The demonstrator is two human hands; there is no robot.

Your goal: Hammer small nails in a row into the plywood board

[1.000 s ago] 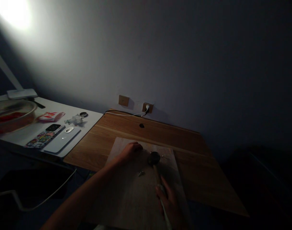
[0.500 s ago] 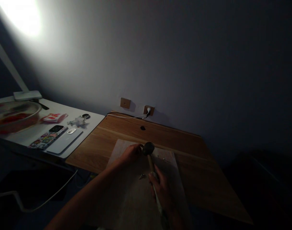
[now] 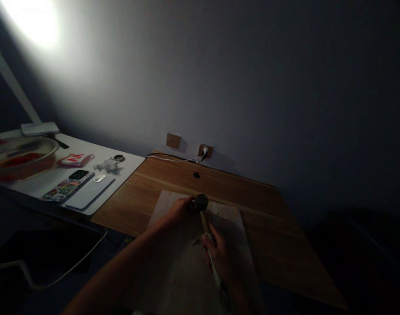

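My right hand [image 3: 217, 251] is wrapped round the pale handle of a mallet [image 3: 201, 202], whose dark round head points away from me over a light wooden board [image 3: 183, 267]. Beside that head, on its left, my left hand [image 3: 179, 209] has its fingers pinched together low over the board. What they hold, if anything, is hidden in shadow. A small shiny metal piece [image 3: 195, 241] lies on the board just left of my right hand. Tiny bits [image 3: 225, 217] lie near the board's far right corner.
The board rests on a brown wooden table [image 3: 268, 245] against the wall. On a white table [image 3: 85, 148] at left are a clear bowl [image 3: 52, 151], a red-and-white packet [image 3: 75, 160], two phones [image 3: 91, 192] and a lamp [image 3: 14, 85]. A plugged cable [image 3: 183, 161] runs along the wall.
The mallet head has shifted slightly left, closer to my left hand, and my right hand moved with it. My left hand stays in nearly the same place.
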